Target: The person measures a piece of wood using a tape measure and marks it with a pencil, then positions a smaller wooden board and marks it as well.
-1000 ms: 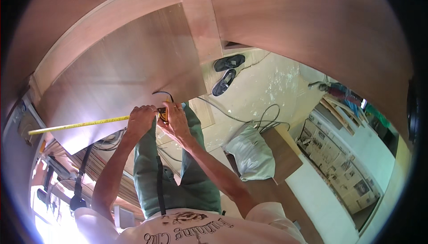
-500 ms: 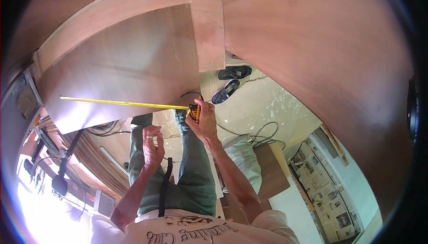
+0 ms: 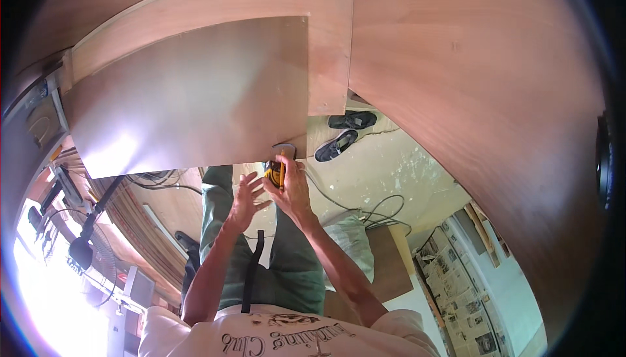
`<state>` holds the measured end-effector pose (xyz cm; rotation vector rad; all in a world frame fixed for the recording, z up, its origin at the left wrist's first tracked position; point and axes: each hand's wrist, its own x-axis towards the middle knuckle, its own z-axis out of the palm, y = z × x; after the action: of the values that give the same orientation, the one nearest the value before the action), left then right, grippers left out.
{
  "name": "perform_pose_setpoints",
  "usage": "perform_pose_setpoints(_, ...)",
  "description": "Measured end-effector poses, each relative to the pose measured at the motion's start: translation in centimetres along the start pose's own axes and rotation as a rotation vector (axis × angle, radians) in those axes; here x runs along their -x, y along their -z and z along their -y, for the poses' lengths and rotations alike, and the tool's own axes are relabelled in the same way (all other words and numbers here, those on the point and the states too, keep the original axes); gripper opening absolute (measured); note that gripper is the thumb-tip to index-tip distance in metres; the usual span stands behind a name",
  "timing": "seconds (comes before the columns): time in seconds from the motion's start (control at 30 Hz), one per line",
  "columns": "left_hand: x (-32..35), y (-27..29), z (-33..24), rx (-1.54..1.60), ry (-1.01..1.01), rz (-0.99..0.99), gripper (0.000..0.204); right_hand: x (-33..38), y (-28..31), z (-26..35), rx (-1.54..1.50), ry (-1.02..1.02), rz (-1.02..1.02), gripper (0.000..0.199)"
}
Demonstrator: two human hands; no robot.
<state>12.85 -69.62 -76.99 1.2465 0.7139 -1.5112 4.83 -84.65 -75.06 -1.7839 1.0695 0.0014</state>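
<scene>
Plywood panel [image 3: 195, 89] is the landmark: flat sheet, lying on a bigger wooden board [image 3: 326, 37] that shows past its top and right edges. Right hand [image 3: 290, 187] sits at the panel's lower right corner, fingers clamped round a yellow-and-black tape measure [image 3: 275, 173]; the case is just below the panel's near edge, touching or almost touching it, can't tell which. Left hand [image 3: 244, 197] is just left of the tape and below the same edge, fingers spread apart, holding nothing, close to the case but not on it.

Diff vs 0.5 s ago: the yellow blade ran out leftward along the panel's near edge; now no blade shows, only the case. Left hand was lower and further from the tape; it has come up beside it. Right hand has stayed at the same corner. A full second ago both hands were together on the tape with the blade out.

Below the panel: green trousers [image 3: 287, 259], a black strap [image 3: 251, 272]. Right of the corner, two dark shoes [image 3: 342, 132] on the floor, cables [image 3: 385, 210] near them.
</scene>
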Motion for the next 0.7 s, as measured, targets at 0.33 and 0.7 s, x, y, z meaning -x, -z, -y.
perform_pose_setpoints(0.33, 1.5, 3.2, -5.6, 0.238, -0.037, 0.278, 0.047, -1.4, 0.3, 5.8, -0.212, 0.186, 0.316, 0.047)
perform_pose_setpoints(0.7, 7.4, 11.2, -5.9, 0.008, -0.24, 0.221, 0.045, -1.6, 11.0, 37.7, -0.283, 1.049, -0.193, 0.028)
